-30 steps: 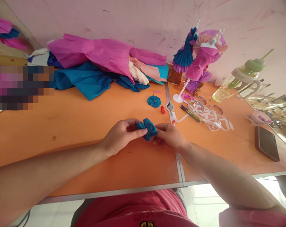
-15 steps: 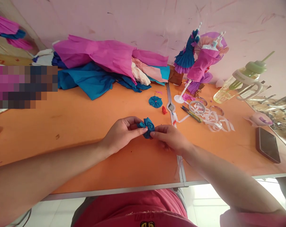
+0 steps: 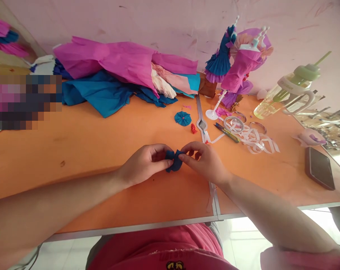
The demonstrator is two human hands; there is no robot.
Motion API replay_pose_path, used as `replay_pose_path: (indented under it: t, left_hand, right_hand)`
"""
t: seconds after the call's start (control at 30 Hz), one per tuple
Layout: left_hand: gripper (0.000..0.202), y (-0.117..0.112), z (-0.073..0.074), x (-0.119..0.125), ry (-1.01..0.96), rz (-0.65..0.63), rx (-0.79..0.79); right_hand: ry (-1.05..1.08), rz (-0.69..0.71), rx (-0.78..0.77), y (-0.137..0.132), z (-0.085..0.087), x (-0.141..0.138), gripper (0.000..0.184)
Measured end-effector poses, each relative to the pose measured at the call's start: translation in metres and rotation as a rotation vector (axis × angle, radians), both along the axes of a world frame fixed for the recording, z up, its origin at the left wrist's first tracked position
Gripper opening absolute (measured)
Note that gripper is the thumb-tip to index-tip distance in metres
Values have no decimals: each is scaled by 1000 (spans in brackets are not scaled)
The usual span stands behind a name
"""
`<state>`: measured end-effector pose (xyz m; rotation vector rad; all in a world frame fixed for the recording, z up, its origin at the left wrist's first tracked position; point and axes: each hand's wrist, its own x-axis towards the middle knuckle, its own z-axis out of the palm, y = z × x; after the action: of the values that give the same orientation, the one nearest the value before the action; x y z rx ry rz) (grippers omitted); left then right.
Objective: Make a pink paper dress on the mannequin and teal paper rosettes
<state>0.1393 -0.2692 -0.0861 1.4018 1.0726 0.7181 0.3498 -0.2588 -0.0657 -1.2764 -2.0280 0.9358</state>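
Note:
Between my two hands is a small blue crepe-paper flower (image 3: 176, 162), held just above the orange table (image 3: 108, 146). My left hand (image 3: 149, 162) pinches its left side between thumb and fingers. The thumb and forefinger of my right hand (image 3: 202, 159) grip its upper right edge. The flower's red centre is hidden from me now. Beyond my hands lies a flat, pleated blue paper rosette (image 3: 182, 118) with a small red centre. Beside it is a crumpled red paper piece (image 3: 193, 128).
Pink crepe paper (image 3: 110, 60) and blue crepe paper (image 3: 99, 93) lie along the wall. Paper-dressed doll stands (image 3: 240, 71) rise at the back right. Nearby are a cutter knife (image 3: 227, 133), curled white ribbon (image 3: 260, 142), a drink bottle (image 3: 288, 90) and a phone (image 3: 319, 168).
The flower has been turned, so its red centre no longer faces me. My right hand has shifted its pinch up to the flower's upper right edge. The view has moved slightly.

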Motion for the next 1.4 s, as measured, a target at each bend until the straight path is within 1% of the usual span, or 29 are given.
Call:
replay_pose_path:
  t: [0.07,0.13,0.2,0.27,0.33,0.43,0.47,0.5,0.63,0.7,0.77,0.9,0.97,1.1,1.17,1.23,1.33,1.37,1.4]
  left_hand:
    - [22,-1,1,1,74,-10,29]
    - [21,-2,-1,1,122,-8,64]
    - [20,-3,-4,1,117,12,102]
    - [21,-3,-5,2,91,25,110]
    - [22,-4,-5,3,94,19,98]
    - [25,-4,-3,3,123,8,91]
    - [26,-4,-2,3,117,14,87]
    - [26,-4,-2,3,95,22,76]
    - [28,-3,0,2,-59,42,14]
    - [29,-2,0,2,-147,33,-13]
    - [30,-1,-2,1,-176,20,-37]
    - [34,4,-7,0,-46,41,-49]
    - [35,5,-8,-1,-32,38,-59]
    - [35,6,-7,-1,7,-4,-55]
    - [35,5,-7,-1,62,-2,-15]
    - [35,5,-7,-2,70,17,7]
    - [37,4,-7,-3,-20,85,-7]
    - [37,4,-7,-3,-45,108,-15]
    - [37,4,-6,-3,-56,120,-17]
  right_hand:
    - [-11,49,23,-1,-2,-2,13]
    - [-36,95,47,-3,-1,-2,21]
    - [-44,101,53,-5,2,-1,29]
    - [-24,85,40,-6,6,0,30]
    - [-30,75,63,-7,8,0,27]
    - [-81,57,138,-5,6,-1,9]
    - [-83,37,135,-4,4,-2,6]
    - [-69,17,106,-3,2,-2,6]
    - [69,-31,-104,-1,-2,-6,16]
    - [87,-42,-109,-2,-4,-8,16]
    - [86,-47,-71,-4,-5,-10,14]
    - [139,-13,-65,-4,-7,-10,12]
    - [150,7,-70,-3,-8,-9,11]
    - [95,69,-70,-2,-8,-6,9]
    - [65,54,-70,-2,-6,-5,10]
    - [101,30,-121,-2,-3,-4,17]
    - [243,67,-327,0,0,-2,37]
    - [276,86,-391,1,0,-2,40]
    - [289,93,-431,2,0,-2,40]
